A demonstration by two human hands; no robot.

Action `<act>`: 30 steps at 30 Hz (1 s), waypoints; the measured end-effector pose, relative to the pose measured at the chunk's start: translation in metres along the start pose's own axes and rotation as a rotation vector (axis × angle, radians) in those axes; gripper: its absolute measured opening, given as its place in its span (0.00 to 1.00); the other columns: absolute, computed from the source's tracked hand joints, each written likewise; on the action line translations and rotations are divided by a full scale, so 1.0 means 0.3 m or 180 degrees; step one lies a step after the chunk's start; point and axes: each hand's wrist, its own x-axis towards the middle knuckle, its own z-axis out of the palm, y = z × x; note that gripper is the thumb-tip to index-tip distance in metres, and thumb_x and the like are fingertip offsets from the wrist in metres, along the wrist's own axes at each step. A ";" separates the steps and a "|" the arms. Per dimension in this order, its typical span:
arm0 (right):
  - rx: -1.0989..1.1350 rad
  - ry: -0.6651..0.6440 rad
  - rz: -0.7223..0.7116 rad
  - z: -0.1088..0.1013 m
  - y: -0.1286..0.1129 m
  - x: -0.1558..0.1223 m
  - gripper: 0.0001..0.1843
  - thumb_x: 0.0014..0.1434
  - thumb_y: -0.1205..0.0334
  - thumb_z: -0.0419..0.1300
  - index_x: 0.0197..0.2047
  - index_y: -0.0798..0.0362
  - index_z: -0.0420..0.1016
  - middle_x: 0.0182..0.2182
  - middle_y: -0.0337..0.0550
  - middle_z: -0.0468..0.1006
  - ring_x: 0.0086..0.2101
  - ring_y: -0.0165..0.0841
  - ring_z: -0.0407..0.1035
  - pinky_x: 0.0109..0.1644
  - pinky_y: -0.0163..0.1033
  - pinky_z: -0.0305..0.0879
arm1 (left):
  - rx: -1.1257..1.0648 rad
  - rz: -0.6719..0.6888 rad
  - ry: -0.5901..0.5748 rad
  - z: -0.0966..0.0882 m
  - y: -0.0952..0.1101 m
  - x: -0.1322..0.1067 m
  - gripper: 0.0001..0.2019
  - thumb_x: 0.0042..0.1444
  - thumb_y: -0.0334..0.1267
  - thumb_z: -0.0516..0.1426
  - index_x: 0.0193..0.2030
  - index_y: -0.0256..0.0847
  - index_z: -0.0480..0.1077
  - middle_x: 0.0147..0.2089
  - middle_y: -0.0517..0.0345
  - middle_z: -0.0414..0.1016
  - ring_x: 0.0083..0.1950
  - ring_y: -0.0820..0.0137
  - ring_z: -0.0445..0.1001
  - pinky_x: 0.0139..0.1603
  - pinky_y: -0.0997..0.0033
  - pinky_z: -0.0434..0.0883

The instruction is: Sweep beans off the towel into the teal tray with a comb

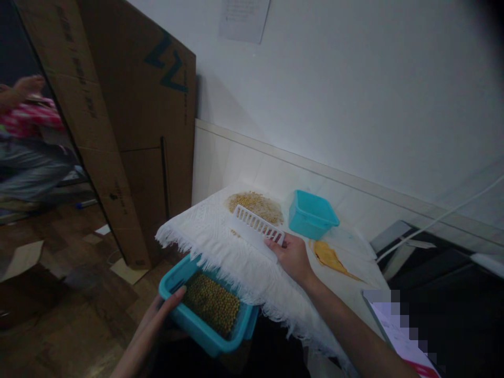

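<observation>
My left hand point(159, 312) grips the near rim of a teal tub point(179, 273) filled with green beans point(212, 303), held just below the fringed edge of a white towel point(212, 236) that covers the table. My right hand point(293, 257) is closed on a white slotted plastic scraper point(256, 227) that rests on the towel. Just beyond the scraper lies a pile of yellow beans point(255, 205) on the towel.
A second, seemingly empty teal tub point(313, 215) stands at the back of the table, with a yellow plastic bag point(328, 257) beside it. Tall cardboard boxes point(129, 126) lean at the left. A white cable point(441, 218) runs along the wall. Another person point(27, 121) is at far left.
</observation>
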 end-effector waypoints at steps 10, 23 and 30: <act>0.0068 -0.0075 0.0022 0.016 0.009 -0.005 0.18 0.59 0.49 0.66 0.35 0.55 0.89 0.27 0.44 0.87 0.27 0.40 0.78 0.31 0.39 0.70 | 0.0107 0.0169 0.0121 0.010 -0.003 -0.005 0.44 0.47 0.68 0.70 0.66 0.46 0.72 0.73 0.43 0.75 0.67 0.38 0.77 0.38 0.57 0.84; 0.0275 -0.0427 -0.0203 -0.004 -0.017 -0.067 0.16 0.63 0.53 0.66 0.46 0.51 0.93 0.36 0.44 0.91 0.33 0.44 0.85 0.38 0.43 0.80 | 0.0185 0.0123 0.0244 0.014 0.006 0.004 0.36 0.57 0.60 0.67 0.67 0.43 0.70 0.62 0.38 0.79 0.53 0.45 0.82 0.37 0.54 0.86; 0.0601 -0.0701 -0.0519 -0.037 -0.040 -0.167 0.11 0.63 0.58 0.69 0.45 0.45 0.93 0.39 0.43 0.92 0.38 0.45 0.89 0.46 0.44 0.85 | 0.0210 0.0088 0.0226 -0.002 0.010 0.014 0.34 0.59 0.58 0.68 0.67 0.43 0.71 0.39 0.52 0.77 0.43 0.53 0.81 0.37 0.55 0.87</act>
